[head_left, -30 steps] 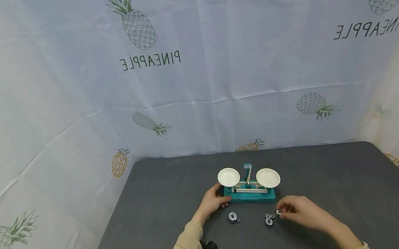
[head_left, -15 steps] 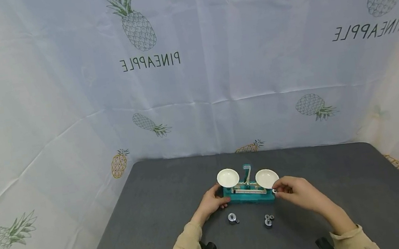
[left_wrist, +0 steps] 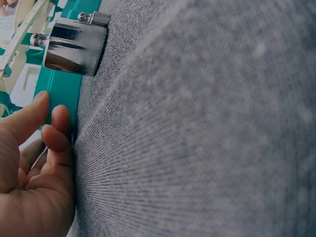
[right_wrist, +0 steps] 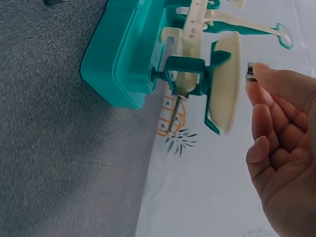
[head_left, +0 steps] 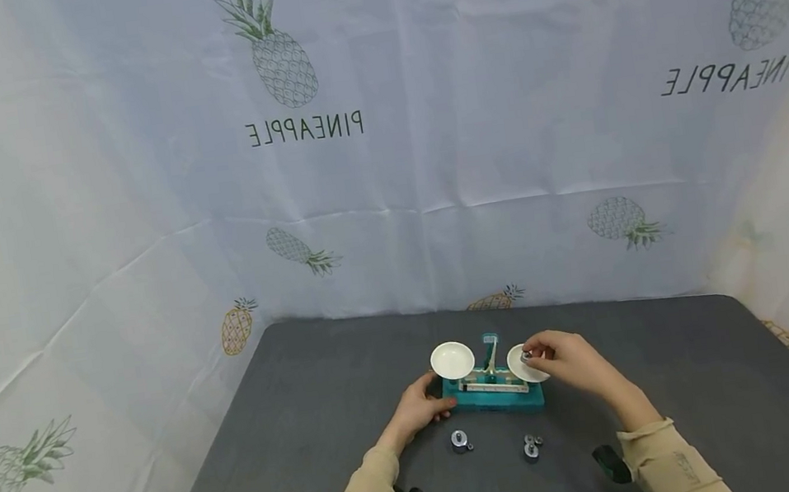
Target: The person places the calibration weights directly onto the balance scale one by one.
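Note:
A teal balance scale stands on the table, with a white left pan and a white right pan. My left hand holds the left end of its base, thumb in front; the left wrist view shows that thumb and curled fingertips at the teal edge. With thumb and forefinger, my right hand pinches a small metal weight over the right pan. In the right wrist view a gap separates the weight from the pan, and the other fingers curl loosely.
In front of the scale sit a large chrome weight with a tiny weight beside it. Further right is a cluster of weights. Patterned cloth hangs behind the dark table.
My right hand has carried the small weight from beside the cluster up and away from me, to over the right pan. The left hand has stayed at the base.

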`<state>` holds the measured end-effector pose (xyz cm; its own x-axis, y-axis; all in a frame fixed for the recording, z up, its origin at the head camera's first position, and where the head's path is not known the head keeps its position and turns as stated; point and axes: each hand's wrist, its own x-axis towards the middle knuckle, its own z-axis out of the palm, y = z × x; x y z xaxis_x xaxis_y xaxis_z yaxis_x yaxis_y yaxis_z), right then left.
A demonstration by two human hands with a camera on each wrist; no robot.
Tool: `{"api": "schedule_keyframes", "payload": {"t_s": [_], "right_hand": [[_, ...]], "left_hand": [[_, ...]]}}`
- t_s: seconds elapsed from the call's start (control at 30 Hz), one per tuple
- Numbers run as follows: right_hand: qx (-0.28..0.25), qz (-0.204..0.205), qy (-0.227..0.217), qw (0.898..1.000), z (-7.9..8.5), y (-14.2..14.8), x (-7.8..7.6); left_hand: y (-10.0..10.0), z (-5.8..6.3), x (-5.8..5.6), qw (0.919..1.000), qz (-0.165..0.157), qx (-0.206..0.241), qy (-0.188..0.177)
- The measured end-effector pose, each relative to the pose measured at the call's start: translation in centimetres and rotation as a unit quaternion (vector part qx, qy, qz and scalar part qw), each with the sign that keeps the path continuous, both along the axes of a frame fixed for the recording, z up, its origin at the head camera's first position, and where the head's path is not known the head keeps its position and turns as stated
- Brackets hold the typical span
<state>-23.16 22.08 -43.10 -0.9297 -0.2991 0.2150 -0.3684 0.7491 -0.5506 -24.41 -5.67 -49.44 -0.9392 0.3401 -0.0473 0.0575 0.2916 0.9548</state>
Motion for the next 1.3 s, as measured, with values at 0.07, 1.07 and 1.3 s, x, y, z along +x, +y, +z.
{"api": "schedule_keyframes", "payload": {"t_s": [0.07,1.07,1.3], "right_hand": [[0.001,-0.004,-0.002,1.000,-0.3,-0.2,-0.4],[0.032,-0.008,-0.018,0.999,-1.2,-0.4,-1.7],[0.035,-0.001,-0.020,0.999,-1.0,-0.3,-1.5]], "left_hand": [[0.0,0.4,0.2,1.0000,-0.002,0.002,-0.001],[0.1,-3.3,-1.9,0.9999,-0.008,0.005,-0.005],[0.1,-3.4,-2.0,1.0000,-0.008,0.003,-0.004]]}}
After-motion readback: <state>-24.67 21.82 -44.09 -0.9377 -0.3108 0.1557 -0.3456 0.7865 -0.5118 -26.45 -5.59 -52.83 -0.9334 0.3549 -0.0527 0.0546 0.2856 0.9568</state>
